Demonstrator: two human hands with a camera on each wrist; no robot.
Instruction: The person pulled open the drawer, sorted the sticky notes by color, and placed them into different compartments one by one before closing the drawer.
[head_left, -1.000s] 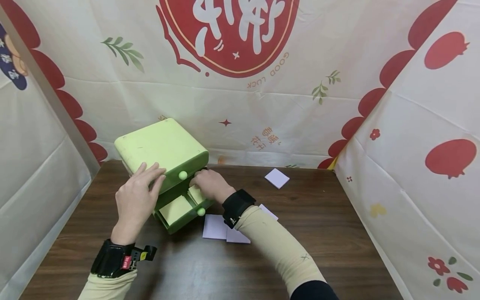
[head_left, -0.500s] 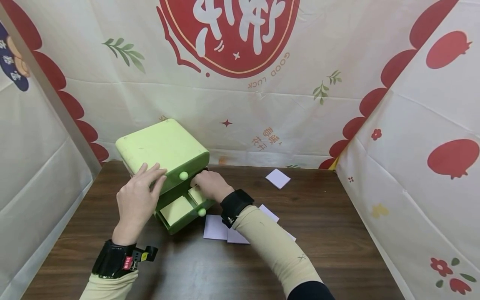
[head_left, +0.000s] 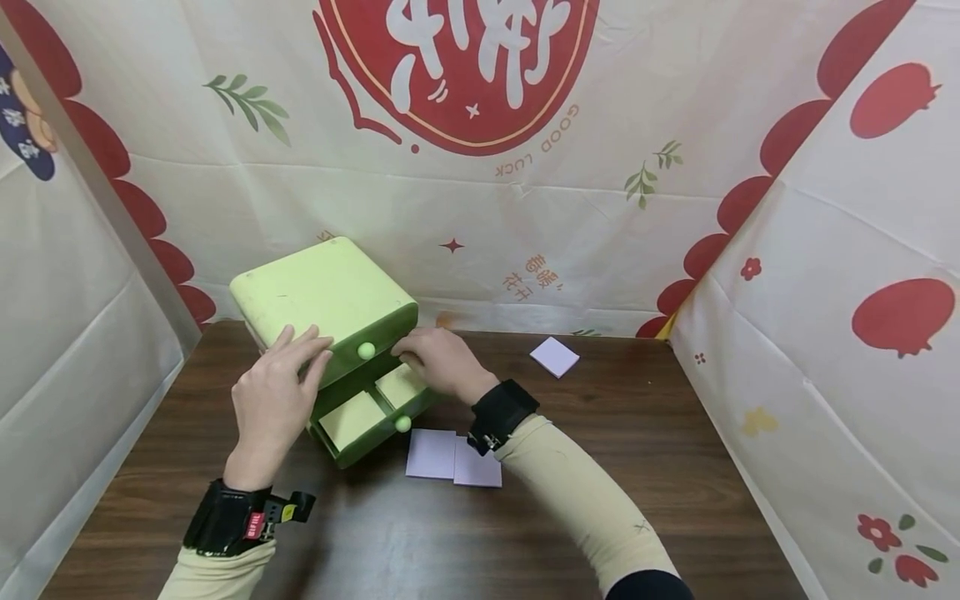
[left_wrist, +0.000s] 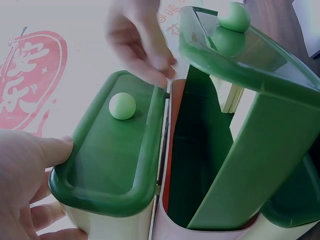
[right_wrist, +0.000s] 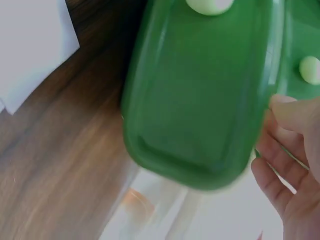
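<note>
Touching the cabinet (head_left: 330,287) at its front left, the left hand (head_left: 273,396) has its fingers apart. At the cabinet's right, the right hand (head_left: 442,362), fingers loosely bent and apart, is over its open lower drawer (head_left: 367,442). Yellow pads (head_left: 352,419) lie inside; purple pads (head_left: 431,454) lie before the cabinet on the surface (head_left: 675,467).

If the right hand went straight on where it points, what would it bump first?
The right hand would probably meet the upper drawer's green front first, though depth is hard to judge.
</note>
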